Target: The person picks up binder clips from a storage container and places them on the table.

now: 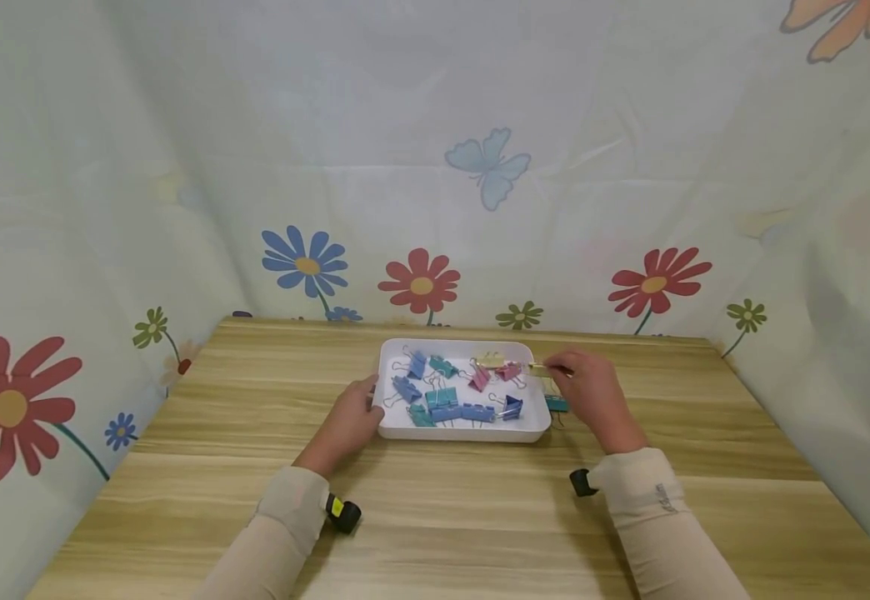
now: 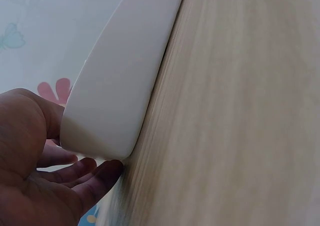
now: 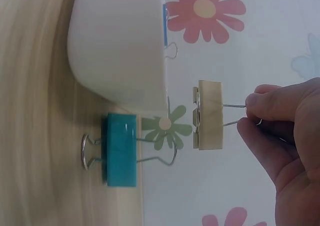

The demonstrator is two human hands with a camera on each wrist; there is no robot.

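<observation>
A white tray (image 1: 465, 434) holds several binder clips in blue, teal, pink and yellow. At its left end my left hand (image 1: 352, 414) grips the wall, with the thumb by the rim and the other fingers (image 2: 102, 178) low against the outside. My right hand (image 1: 592, 390) pinches a yellow binder clip (image 3: 211, 115) by its wire handle, just past the tray's right rim. Below that clip, a teal binder clip (image 3: 121, 151) rests on the table beside the tray, partly covered by the right hand in the head view.
The wood-grain table (image 1: 450, 517) runs back to a pale curtain (image 1: 375, 200) printed with flowers and a butterfly. Black wrist cameras stick out below both cuffs, the left one (image 1: 345, 515) with a yellow mark.
</observation>
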